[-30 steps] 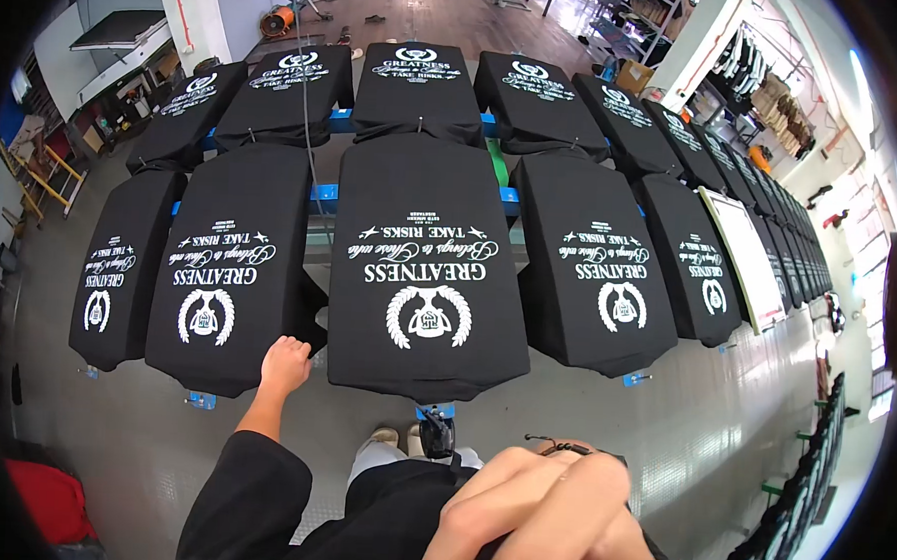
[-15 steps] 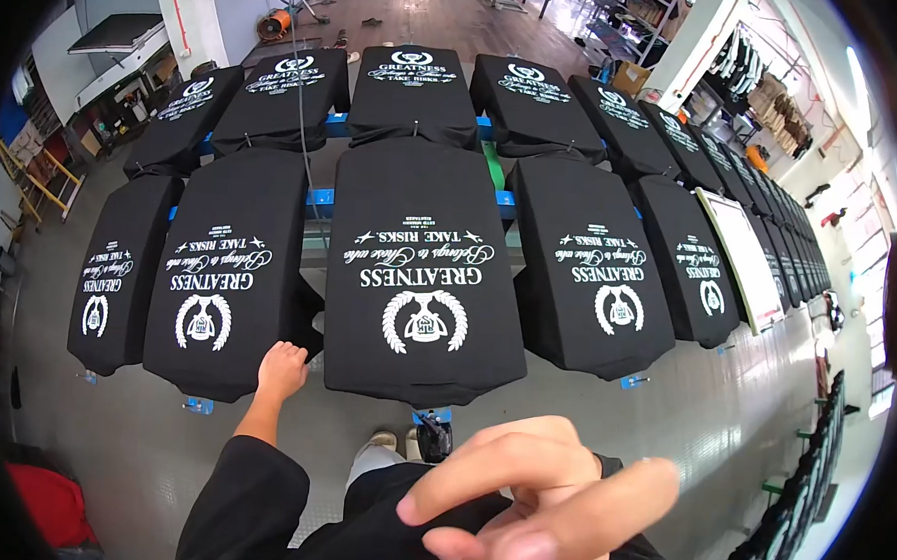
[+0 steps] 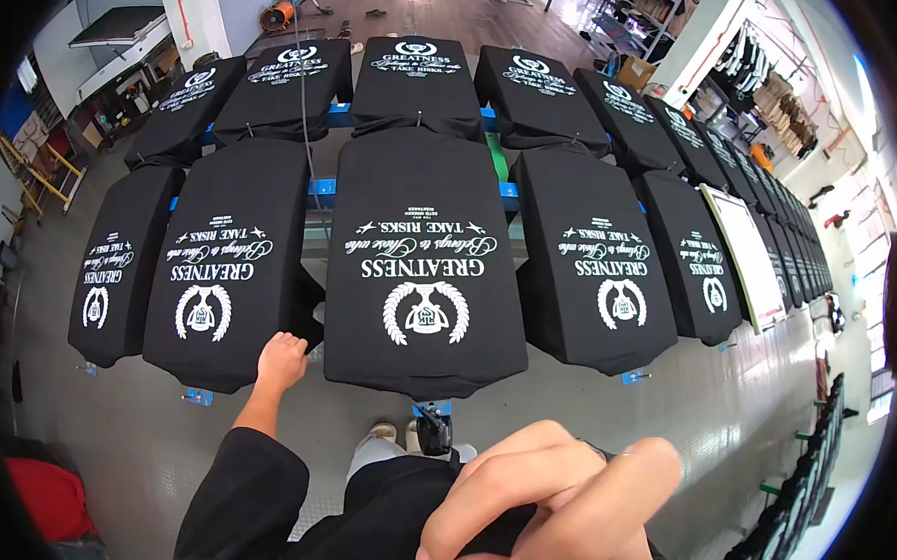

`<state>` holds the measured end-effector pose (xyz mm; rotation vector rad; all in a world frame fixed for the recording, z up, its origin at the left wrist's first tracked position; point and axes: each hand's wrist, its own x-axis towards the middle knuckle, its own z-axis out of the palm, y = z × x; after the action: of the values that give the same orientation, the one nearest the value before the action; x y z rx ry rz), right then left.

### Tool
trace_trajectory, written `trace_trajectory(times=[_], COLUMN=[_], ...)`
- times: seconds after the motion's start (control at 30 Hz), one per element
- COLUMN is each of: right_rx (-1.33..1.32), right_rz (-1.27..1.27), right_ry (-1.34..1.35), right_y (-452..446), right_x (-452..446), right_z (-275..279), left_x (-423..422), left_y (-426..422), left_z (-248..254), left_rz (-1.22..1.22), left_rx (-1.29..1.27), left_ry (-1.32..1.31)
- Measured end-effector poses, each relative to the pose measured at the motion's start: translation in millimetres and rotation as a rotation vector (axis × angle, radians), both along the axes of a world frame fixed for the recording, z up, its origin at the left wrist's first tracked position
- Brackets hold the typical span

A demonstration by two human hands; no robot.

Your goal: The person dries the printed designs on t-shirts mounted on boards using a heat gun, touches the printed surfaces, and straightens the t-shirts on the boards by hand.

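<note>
My left hand (image 3: 282, 360) is at the right front corner of a black T-shirt (image 3: 190, 359) stretched over a board. Its fingers are curled closed on the fabric edge; the fingertips are hidden. Close to the camera, my right hand (image 3: 559, 505) hovers in front of my body, fingers bent but apart, with nothing visible in it. Straight ahead lies another black T-shirt (image 3: 428, 179), its white "GREATNESS" print and wreath upside down to me. Neither hand touches that one.
More printed black T-shirts, such as one to the right (image 3: 582, 196), cover boards in two rows. A white-framed panel (image 3: 745, 258) leans among them on the right. Blue metal brackets (image 3: 196, 397) stick out below. A cable (image 3: 304, 94) hangs down on the left.
The boards sit slightly higher in view. My right hand has lowered a little and its fingers have curled further in. My left hand stays at the same shirt corner.
</note>
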<state>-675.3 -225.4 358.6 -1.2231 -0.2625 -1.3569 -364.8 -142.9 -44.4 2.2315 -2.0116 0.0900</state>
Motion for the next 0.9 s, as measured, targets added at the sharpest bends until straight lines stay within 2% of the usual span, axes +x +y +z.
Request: trace_trajectory(times=[0.03,0.07,0.13,0.17,0.23,0.27,0.5,0.53,0.63,0.67,0.7,0.77,0.8,0.87,0.9], right_rx=[-0.063,-0.063,-0.142,-0.139,-0.075,-0.078,-0.418,-0.382,-0.344,-0.054,-0.052,-0.313,-0.312,0.0,-0.004], right_rz=[0.225,0.223,0.55,0.55,0.124,0.122,-0.339,-0.481,-0.533,-0.4,-0.4,-0.546,-0.548,0.133,0.134], right_ry=[-0.035,-0.033,-0.095,-0.095,-0.137,-0.137,0.417,0.308,0.236,0.387,0.386,0.149,0.15,-0.111,-0.112], right_y=[-11,-17,-24,-20,-9,-9,-21,-15,-9,8,6,0,1,4,5], right_x=[-4,-4,-3,-2,5,3,-24,-19,-18,-16,-10,-1,-2,-7,-10], right_z=[-7,-14,-22,-21,-15,-15,-20,-26,-27,7,5,-2,-4,-8,-11], left_x=[0,1,1,1,0,0,1,0,0,0,1,1,1,1,1], left_y=[0,0,0,0,2,1,1,0,0,0,0,0,0,0,0], left_z=[-1,-1,-2,-3,-2,-1,-2,-1,0,0,-1,-3,-4,-3,-2], left_rz=[0.001,0.002,0.004,0.005,0.006,0.004,-0.002,-0.006,-0.009,-0.012,-0.012,-0.008,-0.01,-0.006,-0.006], left_rx=[-0.003,-0.007,-0.005,-0.004,0.0,-0.001,-0.032,-0.031,-0.025,-0.022,-0.02,-0.025,-0.024,-0.027,-0.03], left_ry=[-0.002,-0.004,-0.008,-0.014,-0.01,-0.006,0.024,0.023,0.005,-0.012,-0.012,-0.009,-0.009,-0.018,-0.018])
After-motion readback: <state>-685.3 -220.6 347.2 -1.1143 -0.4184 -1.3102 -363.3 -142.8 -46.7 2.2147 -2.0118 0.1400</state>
